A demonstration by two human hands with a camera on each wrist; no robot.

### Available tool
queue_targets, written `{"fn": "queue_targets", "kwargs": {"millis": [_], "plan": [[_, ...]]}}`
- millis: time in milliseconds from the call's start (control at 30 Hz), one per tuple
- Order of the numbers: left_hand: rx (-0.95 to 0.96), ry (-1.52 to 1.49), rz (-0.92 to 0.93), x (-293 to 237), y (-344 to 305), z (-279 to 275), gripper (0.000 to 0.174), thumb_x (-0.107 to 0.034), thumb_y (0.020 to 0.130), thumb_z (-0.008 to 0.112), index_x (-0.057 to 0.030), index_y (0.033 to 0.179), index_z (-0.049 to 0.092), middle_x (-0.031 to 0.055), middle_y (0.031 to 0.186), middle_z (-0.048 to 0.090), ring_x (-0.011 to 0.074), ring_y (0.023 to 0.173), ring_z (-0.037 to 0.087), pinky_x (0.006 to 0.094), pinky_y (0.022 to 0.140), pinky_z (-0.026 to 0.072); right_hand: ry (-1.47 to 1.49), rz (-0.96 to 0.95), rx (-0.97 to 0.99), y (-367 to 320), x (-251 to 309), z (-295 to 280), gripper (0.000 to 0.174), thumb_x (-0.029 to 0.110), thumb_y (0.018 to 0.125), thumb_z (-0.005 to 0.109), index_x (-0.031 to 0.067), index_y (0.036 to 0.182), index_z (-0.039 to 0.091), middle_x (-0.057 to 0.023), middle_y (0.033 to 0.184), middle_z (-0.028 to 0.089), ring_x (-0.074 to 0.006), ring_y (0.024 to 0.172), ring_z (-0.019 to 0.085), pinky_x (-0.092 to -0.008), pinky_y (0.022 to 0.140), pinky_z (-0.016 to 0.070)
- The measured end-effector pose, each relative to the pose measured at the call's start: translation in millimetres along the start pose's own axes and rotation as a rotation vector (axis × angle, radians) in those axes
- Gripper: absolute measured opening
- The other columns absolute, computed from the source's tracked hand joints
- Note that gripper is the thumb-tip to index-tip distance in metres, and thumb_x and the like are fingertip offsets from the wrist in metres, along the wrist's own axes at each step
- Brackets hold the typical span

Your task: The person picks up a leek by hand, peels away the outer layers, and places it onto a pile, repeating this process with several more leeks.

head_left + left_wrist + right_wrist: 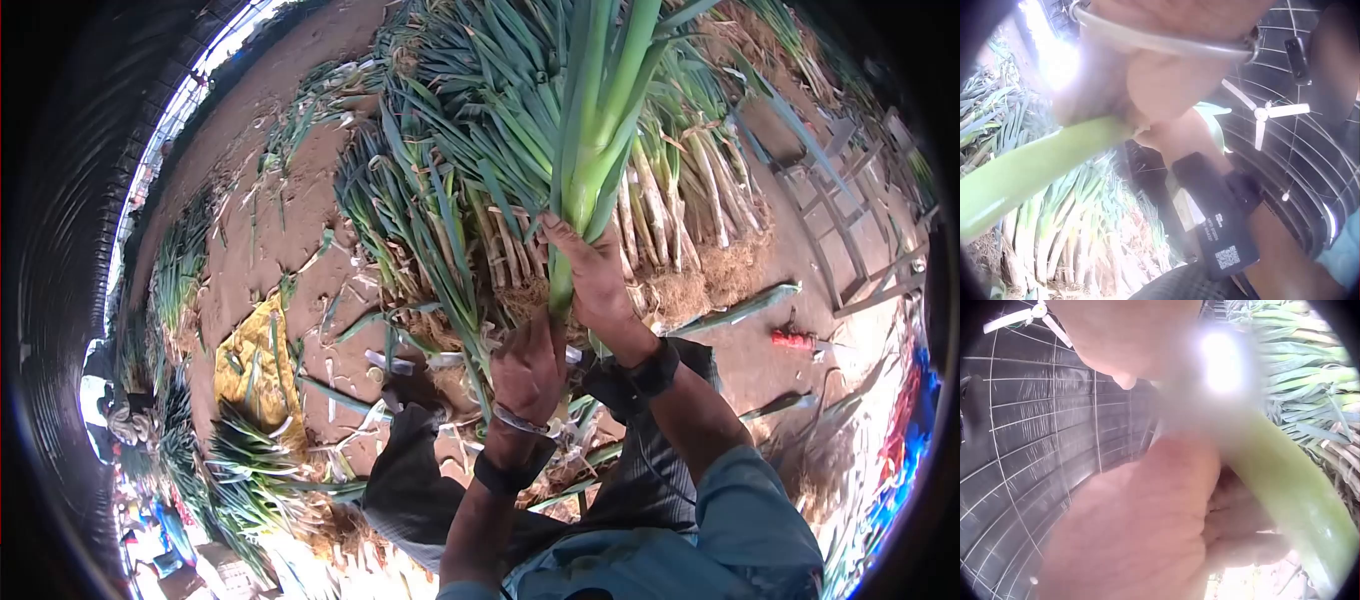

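Observation:
A large leek [590, 170] stands upright in front of the person, its green leaves spreading toward the top of the head view. My right hand [602, 280] grips its stalk from the right side, the thumb lying across the front. Lower down, my left hand [528, 370] holds the bottom end of the stalk, mostly hiding it. In the left wrist view the smooth green stalk [1035, 165] runs into the fingers. The right wrist view has curled fingers [1241, 528] behind the pale green stalk [1297, 494].
Bundled leeks [440, 190] with roots stand just ahead. A yellow sack [262, 365] and more leeks [250, 450] lie at left. A red-handled knife [795, 340] lies on the dirt floor at right, near a frame stool [850, 220]. Leaf scraps litter the ground.

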State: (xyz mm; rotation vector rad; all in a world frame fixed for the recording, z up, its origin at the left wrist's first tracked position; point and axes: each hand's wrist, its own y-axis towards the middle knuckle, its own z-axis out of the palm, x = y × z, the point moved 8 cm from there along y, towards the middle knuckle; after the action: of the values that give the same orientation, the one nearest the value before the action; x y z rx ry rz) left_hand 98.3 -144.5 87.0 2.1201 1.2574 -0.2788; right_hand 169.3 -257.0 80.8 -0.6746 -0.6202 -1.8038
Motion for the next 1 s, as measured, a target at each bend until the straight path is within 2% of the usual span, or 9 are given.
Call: {"fn": "queue_targets", "kwargs": {"millis": [167,300,567,600,633,667,700,800,1000], "plan": [[0.021,-0.014,-0.109,24.1,-14.5,11.2,0.016,-0.010,0.083,0.055,-0.0013,0.097,0.057,0.0138,0.073,0.061,0.0280,0.059,0.060,0.0350,0.054,0.0482,0.057,0.119,0.069,-0.3,6.0,3.5,0.021,0.016,0.086,0.060,0.0051,0.103,0.054,-0.0055,0.087,0.061,-0.0125,0.074,0.056,-0.0262,0.059,0.0460],[-0.035,-0.665,-0.286,84.0,-77.8,29.3,0.021,-0.021,0.089,0.051,-0.0029,0.096,0.057,0.0067,0.067,0.059,0.0199,0.059,0.060,0.0293,0.050,0.0467,0.184,0.164,0.158,-0.7,27.6,15.9,0.025,0.018,0.087,0.058,0.0027,0.106,0.052,-0.0095,0.089,0.062,-0.0155,0.072,0.059,-0.0285,0.058,0.0486],[0.392,-0.410,-0.467,92.5,-168.5,5.3,0.023,-0.014,0.080,0.064,-0.0032,0.099,0.059,0.0078,0.068,0.057,0.0181,0.061,0.058,0.0304,0.055,0.0487,0.230,0.217,0.109,2.4,28.8,8.7,0.029,0.017,0.086,0.058,0.0004,0.109,0.051,-0.0114,0.090,0.062,-0.0193,0.073,0.062,-0.0302,0.061,0.0528],[0.241,-0.209,-0.190,92.1,-154.0,-5.1,0.033,-0.007,0.075,0.067,-0.0018,0.106,0.058,0.0107,0.080,0.060,0.0185,0.063,0.059,0.0315,0.057,0.0489,0.220,0.195,0.127,0.8,28.1,13.2,0.031,0.017,0.084,0.060,0.0007,0.109,0.051,-0.0101,0.090,0.061,-0.0191,0.074,0.062,-0.0300,0.060,0.0526],[0.284,-0.236,-0.449,106.3,-139.5,-5.4,0.039,-0.010,0.076,0.068,-0.0018,0.112,0.056,0.0126,0.094,0.061,0.0177,0.071,0.061,0.0293,0.060,0.0490,0.217,0.250,0.120,-2.7,19.4,12.5,0.031,0.017,0.084,0.061,0.0009,0.109,0.052,-0.0097,0.090,0.060,-0.0188,0.075,0.062,-0.0297,0.060,0.0523],[0.168,-0.144,-0.165,78.0,-95.1,-22.3,0.039,-0.012,0.075,0.069,-0.0013,0.110,0.056,0.0115,0.091,0.060,0.0162,0.070,0.060,0.0283,0.059,0.0479,0.213,0.311,0.112,-8.5,7.2,9.0,0.031,0.017,0.083,0.062,0.0012,0.108,0.052,-0.0093,0.090,0.060,-0.0186,0.076,0.062,-0.0293,0.060,0.0520],[0.068,-0.575,-0.460,49.3,-55.0,-39.7,0.040,-0.012,0.076,0.068,-0.0012,0.112,0.055,0.0097,0.086,0.058,0.0162,0.063,0.056,0.0282,0.054,0.0455,0.206,0.374,0.113,-13.5,-5.2,9.6,0.032,0.017,0.083,0.062,0.0014,0.108,0.052,-0.0088,0.091,0.060,-0.0183,0.076,0.062,-0.0290,0.060,0.0517],[-0.016,-0.328,-0.219,12.1,11.7,-37.4,0.024,-0.016,0.075,0.068,-0.0033,0.089,0.054,0.0087,0.064,0.054,0.0181,0.051,0.052,0.0309,0.049,0.0414,0.146,0.300,0.080,-23.0,-11.0,22.0,0.034,0.013,0.080,0.064,0.0014,0.110,0.053,-0.0068,0.095,0.060,-0.0152,0.082,0.059,-0.0285,0.070,0.0491],[0.072,-0.443,-0.271,17.2,23.1,-24.9,0.025,-0.017,0.073,0.068,-0.0033,0.081,0.049,0.0133,0.061,0.053,0.0289,0.050,0.051,0.0346,0.048,0.0425,0.133,0.225,0.191,-20.8,-3.7,25.8,0.038,0.007,0.080,0.063,0.0002,0.116,0.051,-0.0056,0.103,0.059,-0.0134,0.091,0.057,-0.0281,0.079,0.0458]]}}
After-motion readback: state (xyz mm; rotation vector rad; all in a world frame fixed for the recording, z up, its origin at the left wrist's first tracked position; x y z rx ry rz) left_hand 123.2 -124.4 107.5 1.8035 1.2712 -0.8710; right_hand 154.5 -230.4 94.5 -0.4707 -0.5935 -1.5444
